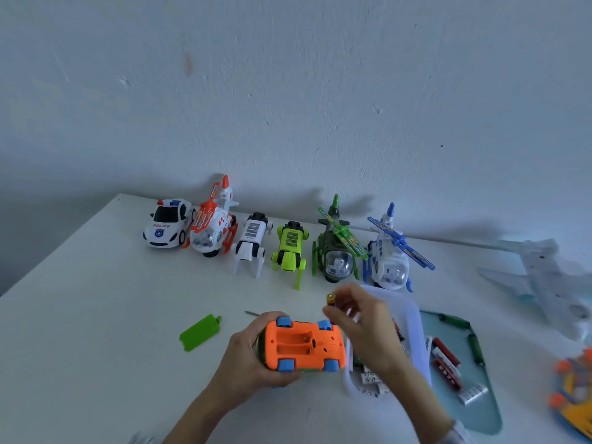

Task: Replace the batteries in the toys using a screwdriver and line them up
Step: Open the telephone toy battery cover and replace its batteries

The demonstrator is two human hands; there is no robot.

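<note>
My left hand [246,354] grips an orange toy car [304,346] turned upside down, blue wheels up and its battery compartment open and empty. My right hand [362,328] pinches a battery [331,298] just above the car's far right corner. The green battery cover [200,332] lies on the white table [96,315] to the left. A thin screwdriver tip [253,313] shows behind my left hand. Along the wall stands a row of toys: a police car [168,227], an orange-white helicopter [213,225], a white robot dog [251,243], a green robot dog [290,249], a dark green helicopter [338,248] and a blue-white helicopter [392,256].
A white tray [416,318] with batteries sits under my right wrist, beside a pale blue tray [487,408] with red, green and white batteries. A white toy plane [544,283] lies at the far right, and an orange-yellow toy [573,395] sits at the right edge.
</note>
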